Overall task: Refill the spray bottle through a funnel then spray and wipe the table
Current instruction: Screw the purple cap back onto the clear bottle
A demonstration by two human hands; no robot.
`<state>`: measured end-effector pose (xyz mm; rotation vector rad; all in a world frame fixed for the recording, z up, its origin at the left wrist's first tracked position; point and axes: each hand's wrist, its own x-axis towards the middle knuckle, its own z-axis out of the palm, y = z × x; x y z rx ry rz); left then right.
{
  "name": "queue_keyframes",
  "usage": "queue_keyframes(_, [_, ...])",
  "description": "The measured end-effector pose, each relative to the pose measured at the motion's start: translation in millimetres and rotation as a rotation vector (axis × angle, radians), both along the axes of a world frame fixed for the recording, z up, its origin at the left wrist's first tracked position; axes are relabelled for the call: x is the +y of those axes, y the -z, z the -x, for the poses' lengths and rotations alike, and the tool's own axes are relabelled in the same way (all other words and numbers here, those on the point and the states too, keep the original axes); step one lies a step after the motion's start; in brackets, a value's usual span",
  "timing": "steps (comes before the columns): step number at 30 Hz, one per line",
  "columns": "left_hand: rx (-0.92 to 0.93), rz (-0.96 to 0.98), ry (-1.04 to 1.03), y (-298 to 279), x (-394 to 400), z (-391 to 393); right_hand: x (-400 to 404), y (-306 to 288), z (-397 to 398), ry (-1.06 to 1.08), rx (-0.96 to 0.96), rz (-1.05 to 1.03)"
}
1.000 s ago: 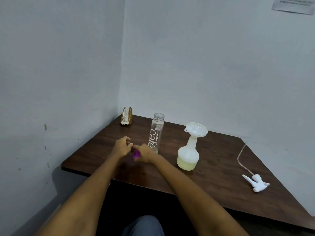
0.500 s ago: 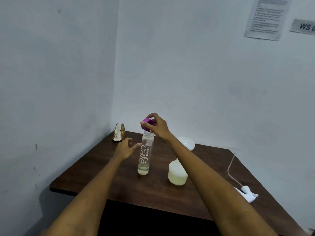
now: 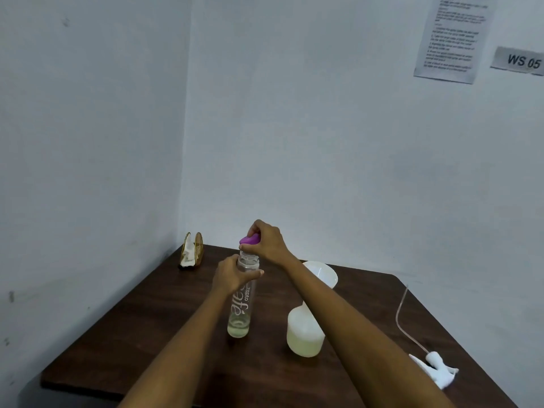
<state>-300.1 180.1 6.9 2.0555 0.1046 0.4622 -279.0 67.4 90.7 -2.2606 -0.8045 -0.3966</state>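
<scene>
A tall clear bottle (image 3: 240, 313) with white lettering stands upright on the dark wooden table (image 3: 141, 334), a little liquid at its bottom. My left hand (image 3: 232, 275) grips its upper part. My right hand (image 3: 266, 242) pinches a purple cap (image 3: 250, 240) just above the bottle's threaded mouth. To the right stands the white spray bottle (image 3: 303, 334) holding pale yellowish liquid, with a white funnel (image 3: 322, 273) in its neck, partly hidden by my right forearm. The white spray head (image 3: 435, 368) with its long thin tube lies on the table at the right.
A small gold napkin holder (image 3: 192, 251) with white tissue stands in the far left corner of the table. Walls close the table in at the left and back. A printed sheet (image 3: 450, 36) and a "WS 05" label (image 3: 519, 60) hang on the back wall.
My right hand lifted the purple cap from the table up to the bottle's mouth. My left hand closed round the bottle's upper part. The camera tilted up.
</scene>
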Motion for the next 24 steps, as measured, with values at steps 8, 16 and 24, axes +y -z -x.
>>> queue_keyframes(8, [0.045,0.015,-0.064,-4,-3,-2,0,-24,1,0.017,0.075,0.364])
queue_keyframes(16, [0.168,0.004,-0.025,-16,0,3,20,-37,16,-0.005,0.140,0.647])
queue_keyframes(24, [0.202,0.002,-0.020,-18,2,1,21,-30,7,0.010,0.131,0.640])
